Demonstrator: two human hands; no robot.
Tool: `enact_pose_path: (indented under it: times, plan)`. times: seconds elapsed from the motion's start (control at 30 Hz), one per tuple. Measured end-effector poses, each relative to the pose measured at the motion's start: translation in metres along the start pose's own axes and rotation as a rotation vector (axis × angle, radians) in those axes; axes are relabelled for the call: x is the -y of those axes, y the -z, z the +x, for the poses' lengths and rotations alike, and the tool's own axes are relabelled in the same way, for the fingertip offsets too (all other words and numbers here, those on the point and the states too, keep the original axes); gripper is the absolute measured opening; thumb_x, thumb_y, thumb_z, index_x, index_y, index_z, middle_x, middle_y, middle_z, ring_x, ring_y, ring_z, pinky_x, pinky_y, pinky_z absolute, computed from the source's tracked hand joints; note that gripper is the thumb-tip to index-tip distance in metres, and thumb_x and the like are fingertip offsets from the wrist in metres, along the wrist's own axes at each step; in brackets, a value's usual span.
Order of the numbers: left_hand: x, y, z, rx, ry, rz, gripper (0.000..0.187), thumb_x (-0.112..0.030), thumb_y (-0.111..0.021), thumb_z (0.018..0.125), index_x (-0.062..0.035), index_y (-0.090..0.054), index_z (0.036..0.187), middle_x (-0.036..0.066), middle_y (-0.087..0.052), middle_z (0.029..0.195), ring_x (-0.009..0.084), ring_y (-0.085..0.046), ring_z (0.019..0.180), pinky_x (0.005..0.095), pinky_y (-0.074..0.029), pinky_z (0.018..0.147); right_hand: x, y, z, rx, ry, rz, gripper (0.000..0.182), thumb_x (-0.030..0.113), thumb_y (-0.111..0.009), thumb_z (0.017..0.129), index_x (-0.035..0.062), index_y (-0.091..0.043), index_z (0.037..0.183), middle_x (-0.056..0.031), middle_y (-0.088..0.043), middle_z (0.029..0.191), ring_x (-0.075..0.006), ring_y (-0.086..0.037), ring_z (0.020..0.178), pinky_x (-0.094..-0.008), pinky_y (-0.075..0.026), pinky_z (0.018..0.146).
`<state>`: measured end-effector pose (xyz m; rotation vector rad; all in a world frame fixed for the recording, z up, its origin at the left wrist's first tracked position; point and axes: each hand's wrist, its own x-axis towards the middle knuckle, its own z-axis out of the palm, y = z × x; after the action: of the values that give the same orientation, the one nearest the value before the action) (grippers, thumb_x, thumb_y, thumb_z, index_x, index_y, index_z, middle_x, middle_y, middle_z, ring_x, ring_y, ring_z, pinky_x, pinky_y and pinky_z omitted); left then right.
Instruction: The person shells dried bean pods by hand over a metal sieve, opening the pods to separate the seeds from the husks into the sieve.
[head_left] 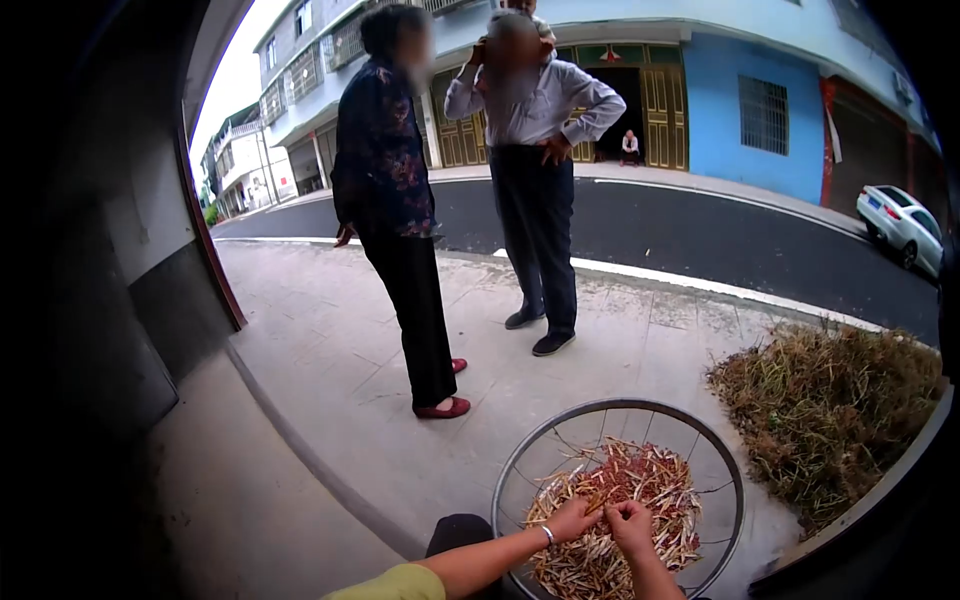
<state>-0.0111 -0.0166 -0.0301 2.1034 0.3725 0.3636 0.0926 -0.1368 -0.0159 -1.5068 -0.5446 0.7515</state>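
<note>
Within the round, spoked rim (620, 404) on the pavement lies the working material: a heap of dry, pale pods (664, 520), with small red beans (625, 478) showing near its middle. Both bare hands are positioned directly over this heap, fingertips near each other. Right hand (630, 527): thumb and forefinger stand together in a pinch; whether a pod is clamped between them, I cannot tell. Left hand (573, 520): fingers curled inward, a bracelet (548, 535) at the wrist; its grip is too small to confirm from my position. Step in hand, as I judge it: working one pod between the two sets of fingertips. The next move would call for a firm but light pinch at both sides, kept low over the heap. Beyond the rim, to the right, rests a pile of dried plants (830, 415). Ahead, two people stand on the pavement (325, 330); past them run the road (700, 220) and a parked white car (903, 222).
</note>
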Motion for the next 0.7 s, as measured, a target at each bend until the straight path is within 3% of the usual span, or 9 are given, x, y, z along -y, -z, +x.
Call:
enact_pose_path:
  times: [0.1, 0.17, 0.2, 0.23, 0.33, 0.4, 0.53, 0.6, 0.7]
  plan:
    - [-0.024, 0.0, 0.002, -0.045, 0.094, -0.01, 0.02, -0.02, -0.053, 0.082, -0.0006, -0.057, 0.083, 0.015, -0.058, 0.069, 0.0251, -0.057, 0.063, 0.0365, -0.045, 0.06, -0.022, 0.007, 0.011, -0.076, 0.208, -0.172, 0.019, 0.019, -0.067, 0.073, 0.0015, -0.059, 0.07, -0.0027, -0.058, 0.06, -0.0092, -0.052, 0.049, -0.0242, -0.041, 0.046]
    - [-0.018, -0.013, 0.002, -0.085, 0.027, -0.037, 0.02, -0.02, -0.053, 0.081, -0.0008, -0.058, 0.084, 0.015, -0.059, 0.069, 0.0243, -0.057, 0.061, 0.0352, -0.045, 0.057, 0.007, 0.007, -0.005, -0.017, 0.163, -0.075, 0.018, 0.015, -0.065, 0.076, 0.0007, -0.056, 0.07, -0.0031, -0.057, 0.059, -0.0092, -0.051, 0.048, -0.0242, -0.042, 0.044]
    - [-0.027, -0.014, -0.001, -0.079, 0.094, -0.082, 0.021, -0.021, -0.052, 0.083, -0.0009, -0.053, 0.079, 0.01, -0.054, 0.064, 0.0166, -0.05, 0.056, 0.0327, -0.042, 0.054, 0.004, 0.01, -0.004, -0.001, 0.07, -0.018, 0.018, 0.013, -0.064, 0.078, 0.0031, -0.054, 0.067, -0.0012, -0.054, 0.057, -0.0075, -0.048, 0.045, -0.0218, -0.039, 0.041]
    - [-0.031, -0.018, -0.008, -0.052, 0.145, -0.106, 0.02, -0.021, -0.052, 0.083, -0.0008, -0.053, 0.079, 0.009, -0.054, 0.063, 0.0161, -0.049, 0.056, 0.0325, -0.042, 0.054, 0.003, 0.012, -0.013, 0.017, 0.042, -0.009, 0.019, 0.013, -0.064, 0.079, 0.0032, -0.053, 0.067, -0.0012, -0.054, 0.056, -0.0077, -0.048, 0.043, -0.0219, -0.038, 0.039]
    - [-0.015, -0.024, 0.002, -0.065, 0.103, -0.092, 0.021, -0.021, -0.051, 0.084, -0.0009, -0.054, 0.08, 0.007, -0.053, 0.06, 0.0138, -0.048, 0.055, 0.0309, -0.041, 0.053, -0.001, 0.016, -0.003, 0.022, 0.153, -0.037, 0.019, 0.014, -0.061, 0.081, 0.0031, -0.054, 0.067, -0.0012, -0.054, 0.055, -0.0068, -0.047, 0.042, -0.0211, -0.038, 0.038]
    - [-0.006, -0.025, 0.003, -0.026, 0.179, -0.069, 0.023, -0.023, -0.052, 0.084, -0.0009, -0.056, 0.08, 0.006, -0.054, 0.06, 0.0139, -0.049, 0.055, 0.0306, -0.042, 0.054, 0.003, 0.013, -0.012, -0.127, 0.446, -0.553, 0.015, 0.012, -0.062, 0.077, -0.0001, -0.055, 0.072, -0.0091, -0.058, 0.06, -0.0178, -0.056, 0.053, -0.0301, -0.045, 0.051]
    - [-0.025, -0.014, -0.005, -0.084, 0.19, -0.036, 0.025, -0.025, -0.055, 0.083, -0.0004, -0.056, 0.077, 0.005, -0.055, 0.058, 0.0146, -0.05, 0.052, 0.0322, -0.042, 0.05, -0.001, 0.006, -0.013, -0.125, 0.426, -0.491, 0.012, 0.011, -0.061, 0.076, 0.0007, -0.054, 0.074, -0.015, -0.057, 0.064, -0.0297, -0.057, 0.059, -0.0371, -0.045, 0.056]
    - [-0.027, -0.013, -0.004, -0.035, 0.32, -0.215, 0.027, -0.025, -0.054, 0.08, 0.0012, -0.057, 0.077, 0.016, -0.058, 0.064, 0.0248, -0.056, 0.056, 0.037, -0.044, 0.055, -0.001, 0.004, -0.014, -0.112, 0.421, -0.472, 0.009, 0.009, -0.059, 0.076, 0.001, -0.054, 0.075, -0.0147, -0.057, 0.064, -0.0296, -0.057, 0.059, -0.0373, -0.045, 0.056]
    - [-0.026, -0.01, 0.0, -0.135, 0.1, -0.05, 0.025, -0.023, -0.052, 0.084, 0.0001, -0.056, 0.076, 0.009, -0.055, 0.061, 0.0158, -0.051, 0.049, 0.0299, -0.042, 0.047, -0.004, 0.005, -0.008, -0.113, 0.404, -0.435, 0.01, 0.01, -0.06, 0.076, 0.0007, -0.056, 0.075, -0.0134, -0.058, 0.065, -0.0262, -0.058, 0.059, -0.0349, -0.046, 0.056]
